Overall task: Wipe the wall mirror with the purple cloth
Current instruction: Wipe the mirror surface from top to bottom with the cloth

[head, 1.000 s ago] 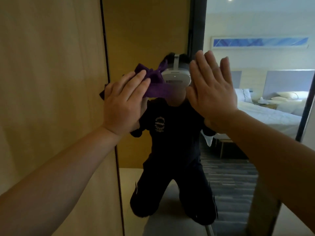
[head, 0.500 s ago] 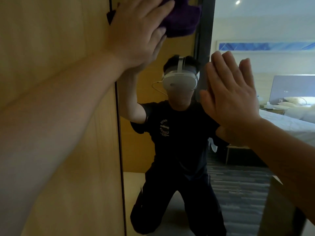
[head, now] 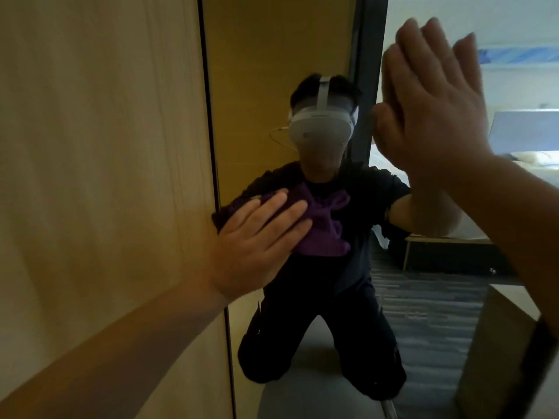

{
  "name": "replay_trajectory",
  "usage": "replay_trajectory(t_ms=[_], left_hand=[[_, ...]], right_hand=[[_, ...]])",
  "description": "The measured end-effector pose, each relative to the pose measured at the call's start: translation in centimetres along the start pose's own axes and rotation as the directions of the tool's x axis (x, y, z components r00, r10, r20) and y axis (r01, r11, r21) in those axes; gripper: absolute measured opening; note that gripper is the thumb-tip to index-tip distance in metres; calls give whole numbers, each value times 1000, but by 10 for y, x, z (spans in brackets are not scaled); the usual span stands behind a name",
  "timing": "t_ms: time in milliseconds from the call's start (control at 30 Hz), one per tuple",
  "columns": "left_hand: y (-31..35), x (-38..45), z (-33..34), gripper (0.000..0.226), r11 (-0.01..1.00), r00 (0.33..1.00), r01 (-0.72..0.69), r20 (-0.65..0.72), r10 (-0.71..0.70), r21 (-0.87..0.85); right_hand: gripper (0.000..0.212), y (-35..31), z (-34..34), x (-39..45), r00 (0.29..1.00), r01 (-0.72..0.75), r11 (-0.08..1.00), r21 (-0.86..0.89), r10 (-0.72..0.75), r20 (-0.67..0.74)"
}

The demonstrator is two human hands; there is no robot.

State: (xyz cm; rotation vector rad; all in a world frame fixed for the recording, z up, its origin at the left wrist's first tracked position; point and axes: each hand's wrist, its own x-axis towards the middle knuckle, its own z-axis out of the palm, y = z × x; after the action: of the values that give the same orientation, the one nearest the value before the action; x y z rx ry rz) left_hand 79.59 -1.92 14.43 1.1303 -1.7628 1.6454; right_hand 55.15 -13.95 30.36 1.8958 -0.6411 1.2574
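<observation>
The wall mirror [head: 272,55] fills the middle and right of the view, with a thin dark left edge. It reflects a kneeling person in dark clothes wearing a headset. My left hand [head: 257,246] presses the bunched purple cloth [head: 317,231] flat against the glass near the mirror's left edge, at chest height of the reflection. My right hand [head: 432,110] rests flat on the glass higher up at the right, fingers spread and holding nothing.
A light wooden panel [head: 99,176] borders the mirror on the left. The glass reflects a bedroom with beds [head: 535,158], a striped carpet [head: 429,303] and a dark door frame [head: 367,55].
My left hand has swept the cloth from high on the mirror down to mid height along the left edge. My right hand has stayed flat on the glass.
</observation>
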Motion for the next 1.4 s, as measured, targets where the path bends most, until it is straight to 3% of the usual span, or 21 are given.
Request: replay_trajectory(t_ms=[300,400,500,633,700,767,900,1067,1167,1400], left_hand=[[6,0,-11,37,996,999,26,50,-22,-89],[-21,64,-20,43,989,991,129,-35,-131,-70],[-63,162,-36,37,957,937,288,-194,-289,-36],[-90,248,-44,48,922,921,386,-40,-387,-24],[-86,252,-29,48,935,936,351,5,-351,46],[-67,231,-14,47,968,974,224,-4,-225,118],[-3,158,8,42,997,997,59,-41,-58,43],[65,71,22,42,999,999,-21,29,22,-29],[90,43,24,40,998,997,2,73,2,-57],[65,84,4,32,984,1000,-9,22,13,-177]], right_hand=[[57,13,-15,-9,999,-36,998,46,37,-27],[62,39,-22,-20,993,-122,992,-25,122,2],[64,62,-20,-30,985,-165,986,-39,167,42],[65,66,-12,-32,988,-152,988,-30,152,-9],[63,67,-9,-33,989,-144,989,-11,144,-43],[62,69,-7,-34,989,-132,991,1,132,-66],[60,71,-7,-35,990,-123,992,13,124,-62],[59,73,-8,-35,990,-126,991,37,128,-53],[58,76,-10,-35,993,-113,993,41,114,-35],[59,99,-29,-52,981,-187,981,56,189,-43]])
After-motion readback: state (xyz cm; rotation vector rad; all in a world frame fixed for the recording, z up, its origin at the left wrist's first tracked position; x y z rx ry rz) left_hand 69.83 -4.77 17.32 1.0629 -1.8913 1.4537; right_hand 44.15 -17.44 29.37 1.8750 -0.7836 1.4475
